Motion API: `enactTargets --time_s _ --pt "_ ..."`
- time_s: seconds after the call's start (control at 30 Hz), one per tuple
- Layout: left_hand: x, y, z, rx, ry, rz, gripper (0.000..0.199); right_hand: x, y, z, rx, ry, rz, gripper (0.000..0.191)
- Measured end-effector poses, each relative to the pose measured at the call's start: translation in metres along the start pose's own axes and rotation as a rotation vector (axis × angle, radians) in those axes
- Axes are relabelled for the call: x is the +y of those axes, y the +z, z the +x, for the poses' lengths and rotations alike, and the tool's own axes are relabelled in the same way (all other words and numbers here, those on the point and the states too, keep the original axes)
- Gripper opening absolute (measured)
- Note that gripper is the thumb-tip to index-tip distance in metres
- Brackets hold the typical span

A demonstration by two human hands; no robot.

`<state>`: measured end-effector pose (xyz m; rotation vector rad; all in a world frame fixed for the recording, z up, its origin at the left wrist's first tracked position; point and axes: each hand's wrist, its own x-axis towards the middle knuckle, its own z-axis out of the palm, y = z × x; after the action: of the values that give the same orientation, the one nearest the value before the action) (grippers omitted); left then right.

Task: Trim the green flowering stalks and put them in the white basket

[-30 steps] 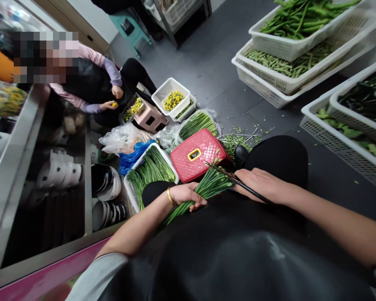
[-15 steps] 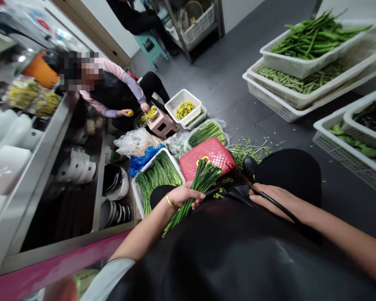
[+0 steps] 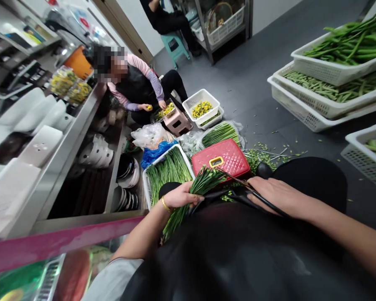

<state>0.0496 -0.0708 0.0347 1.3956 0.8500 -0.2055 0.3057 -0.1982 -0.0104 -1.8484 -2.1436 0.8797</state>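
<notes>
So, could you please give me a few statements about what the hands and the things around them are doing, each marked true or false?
1. The left hand grips a bundle of green stalks. True.
2. The right hand holds a spoon. False: it holds dark scissors, blades at the tips of the stalks.
3. The red quilted bag lies just beyond the stalks. True.
4. The white basket beside the left hand holds yellow flowers. False: it holds long green stalks; the yellow flowers are in a smaller basket farther off.
5. A seated person in a pink sleeve handles yellow flowers. True.
</notes>
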Motion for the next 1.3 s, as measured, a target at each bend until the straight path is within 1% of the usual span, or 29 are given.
enactTargets --time_s 0.07,0.13,0.2,0.23,0.27,0.3,0.33,0.4,0.43,0.47,0.5,0.57,0.67,0.73,0.77,0.83,0.87,0.9,0.93,1.0,1.03,1.07,1.1,1.13,1.17,1.23,1.3 --pt "-0.004 0.005 0.001 -0.022 -0.021 -0.029 0.037 -0.006 -0.001 0.008 0.036 0.016 0.03 0.019" --pt "-0.007 0.009 0.002 -0.034 -0.043 -0.058 0.036 -0.002 0.002 0.014 0.113 0.084 0.208 0.027" --pt "-0.01 0.011 0.003 -0.009 -0.064 -0.116 0.034 0.011 0.008 0.016 0.17 0.238 0.433 0.042" --pt "-0.012 0.011 0.005 0.026 -0.066 -0.15 0.032 0.02 0.012 0.017 0.175 0.309 0.505 0.048" --pt "-0.013 0.01 0.008 0.077 -0.057 -0.183 0.031 0.028 0.016 0.018 0.166 0.35 0.525 0.051" --pt "-0.015 0.008 0.012 0.148 -0.035 -0.217 0.029 0.035 0.019 0.02 0.146 0.354 0.489 0.052" --pt "-0.017 0.005 0.017 0.234 -0.008 -0.253 0.028 0.04 0.023 0.025 0.116 0.327 0.406 0.05" --pt "-0.022 -0.002 0.028 0.409 0.036 -0.332 0.028 0.044 0.029 0.043 0.023 0.295 0.178 0.047" --pt "-0.024 -0.005 0.033 0.48 0.056 -0.367 0.028 0.043 0.032 0.056 -0.018 0.318 0.077 0.047" --pt "-0.026 -0.007 0.036 0.526 0.076 -0.384 0.029 0.042 0.035 0.071 -0.046 0.359 0.004 0.046" --pt "-0.027 -0.009 0.036 0.545 0.101 -0.376 0.029 0.04 0.039 0.087 -0.061 0.402 -0.042 0.046" --pt "-0.028 -0.009 0.032 0.526 0.156 -0.326 0.033 0.037 0.047 0.117 -0.054 0.448 -0.078 0.043" --pt "-0.029 -0.008 0.017 0.459 0.225 -0.323 0.035 0.036 0.06 0.152 -0.042 0.442 -0.104 0.039" --pt "-0.031 -0.008 0.009 0.409 0.251 -0.411 0.035 0.036 0.062 0.165 -0.034 0.416 -0.117 0.036" --pt "-0.032 -0.008 0.006 0.376 0.256 -0.467 0.035 0.036 0.059 0.168 -0.03 0.401 -0.123 0.035" --pt "-0.037 -0.01 0.005 0.288 0.251 -0.569 0.038 0.031 0.044 0.165 -0.006 0.376 -0.135 0.033" --pt "-0.041 -0.011 0.005 0.241 0.245 -0.605 0.039 0.026 0.033 0.16 0.056 0.34 -0.107 0.032" --pt "-0.044 -0.011 0.007 0.197 0.236 -0.63 0.039 0.02 0.021 0.153 0.157 0.273 -0.048 0.03" --pt "-0.047 -0.011 0.009 0.153 0.221 -0.648 0.039 0.011 0.009 0.144 0.291 0.167 0.033 0.028" --pt "-0.051 -0.01 0.014 0.079 0.193 -0.672 0.039 -0.01 -0.012 0.126 0.566 -0.136 0.187 0.024" --pt "-0.052 -0.008 0.016 0.048 0.183 -0.68 0.039 -0.021 -0.019 0.119 0.66 -0.299 0.217 0.021" --pt "-0.052 -0.007 0.018 0.015 0.176 -0.687 0.041 -0.03 -0.023 0.113 0.706 -0.438 0.2 0.019" --pt "-0.052 -0.006 0.019 -0.017 0.171 -0.693 0.042 -0.037 -0.024 0.109 0.725 -0.544 0.153 0.016" --pt "-0.052 -0.005 0.019 -0.046 0.166 -0.7 0.044 -0.042 -0.023 0.107 0.731 -0.614 0.094 0.014" --pt "-0.051 -0.004 0.019 -0.073 0.16 -0.709 0.046 -0.044 -0.021 0.107 0.734 -0.651 0.034 0.014" --pt "-0.051 -0.003 0.018 -0.116 0.145 -0.733 0.05 -0.041 -0.014 0.108 0.74 -0.663 -0.059 0.018" --pt "-0.05 -0.002 0.017 -0.11 0.141 -0.759 0.049 -0.034 -0.008 0.11 0.717 -0.65 -0.12 0.021"
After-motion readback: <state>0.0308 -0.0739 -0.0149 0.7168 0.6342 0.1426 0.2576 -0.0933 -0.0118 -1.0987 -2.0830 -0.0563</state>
